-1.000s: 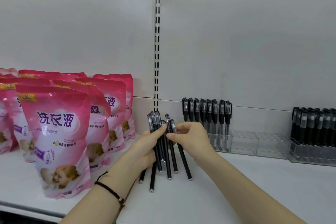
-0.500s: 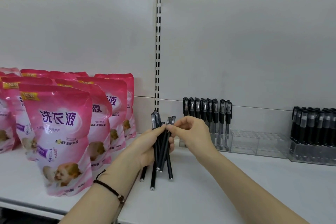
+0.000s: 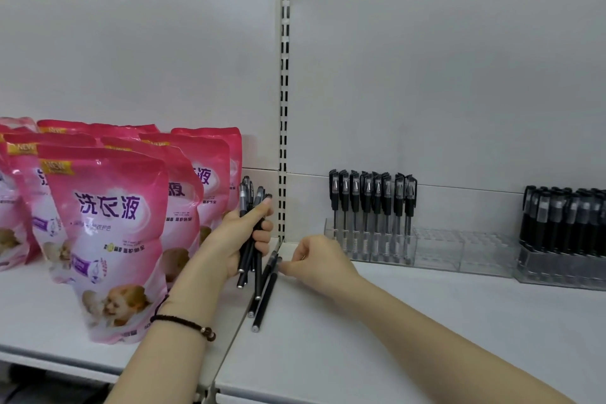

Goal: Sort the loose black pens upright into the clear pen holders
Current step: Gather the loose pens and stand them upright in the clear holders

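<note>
Gripping a bundle (image 3: 243,203) of pens upright, the left hand (image 3: 229,239) is well left of the holder (image 3: 437,249). Two loose pens (image 3: 264,298) lie nearer it on the shelf (image 3: 393,321). The right hand (image 3: 316,261), fingers curled, seems to pinch one's top. Upright pens (image 3: 370,203) fill the holder's left end.

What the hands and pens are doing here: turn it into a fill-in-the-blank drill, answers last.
1. The left hand grips a bundle of black ____.
2. The right hand reaches to loose pens lying on the white ____.
3. In the clear pen holder, the sorted pens stand ____.
4. The detergent pouches are coloured ____.
Missing: pens; shelf; upright; pink.
</note>
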`<state>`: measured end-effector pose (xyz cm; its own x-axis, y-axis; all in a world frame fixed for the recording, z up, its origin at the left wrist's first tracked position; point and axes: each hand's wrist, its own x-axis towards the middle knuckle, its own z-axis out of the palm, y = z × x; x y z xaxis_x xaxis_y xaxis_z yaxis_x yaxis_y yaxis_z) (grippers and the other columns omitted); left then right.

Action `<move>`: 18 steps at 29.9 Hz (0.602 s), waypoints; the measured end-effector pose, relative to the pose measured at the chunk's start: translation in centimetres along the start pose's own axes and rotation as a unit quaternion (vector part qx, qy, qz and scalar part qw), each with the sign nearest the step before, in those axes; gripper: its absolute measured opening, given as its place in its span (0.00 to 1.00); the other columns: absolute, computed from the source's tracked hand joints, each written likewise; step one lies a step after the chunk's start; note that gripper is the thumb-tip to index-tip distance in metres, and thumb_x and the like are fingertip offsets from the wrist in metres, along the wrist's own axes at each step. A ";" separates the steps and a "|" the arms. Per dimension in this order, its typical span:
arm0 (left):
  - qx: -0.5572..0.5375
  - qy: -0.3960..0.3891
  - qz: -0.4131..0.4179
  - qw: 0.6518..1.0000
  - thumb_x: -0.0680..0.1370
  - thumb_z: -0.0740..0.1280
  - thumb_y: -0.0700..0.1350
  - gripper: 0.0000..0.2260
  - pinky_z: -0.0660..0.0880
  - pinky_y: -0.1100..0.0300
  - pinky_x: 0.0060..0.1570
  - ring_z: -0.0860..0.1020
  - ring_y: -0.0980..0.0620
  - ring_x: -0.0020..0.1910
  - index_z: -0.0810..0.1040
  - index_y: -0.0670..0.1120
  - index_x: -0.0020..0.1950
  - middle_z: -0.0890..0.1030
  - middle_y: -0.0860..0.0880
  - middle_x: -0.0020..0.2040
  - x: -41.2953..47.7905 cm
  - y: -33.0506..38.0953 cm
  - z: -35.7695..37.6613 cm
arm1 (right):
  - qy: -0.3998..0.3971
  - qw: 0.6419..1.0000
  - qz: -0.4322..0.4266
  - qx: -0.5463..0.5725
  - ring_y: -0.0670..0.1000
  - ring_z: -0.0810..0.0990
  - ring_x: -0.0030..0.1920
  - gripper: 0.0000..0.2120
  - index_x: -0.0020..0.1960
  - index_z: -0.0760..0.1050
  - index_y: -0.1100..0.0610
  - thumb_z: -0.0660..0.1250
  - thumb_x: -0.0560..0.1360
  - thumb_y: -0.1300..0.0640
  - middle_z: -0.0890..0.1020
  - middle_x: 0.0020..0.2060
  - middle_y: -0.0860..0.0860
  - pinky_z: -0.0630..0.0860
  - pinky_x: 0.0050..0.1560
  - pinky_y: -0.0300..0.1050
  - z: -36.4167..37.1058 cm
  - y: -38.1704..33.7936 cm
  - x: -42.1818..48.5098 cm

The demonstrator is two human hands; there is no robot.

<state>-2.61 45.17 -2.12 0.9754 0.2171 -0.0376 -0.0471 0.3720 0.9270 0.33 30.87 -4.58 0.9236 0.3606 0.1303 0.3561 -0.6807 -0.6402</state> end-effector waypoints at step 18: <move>-0.030 0.001 -0.046 0.999 0.80 0.65 0.47 0.09 0.64 0.69 0.17 0.66 0.58 0.18 0.72 0.43 0.44 0.71 0.50 0.26 -0.2 -0.7 0.8 | -0.145 0.987 0.000 -0.075 0.49 0.77 0.45 0.24 0.60 0.78 0.59 0.78 0.67 0.54 0.80 0.51 0.52 0.74 0.41 0.39 -3.2 0.2 0.5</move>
<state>-2.61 44.10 -2.45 0.9758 0.1816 -0.1217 0.0291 0.4435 0.8958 1.32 28.84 -2.26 0.8518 0.5129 -0.1065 0.3930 -0.7600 -0.5176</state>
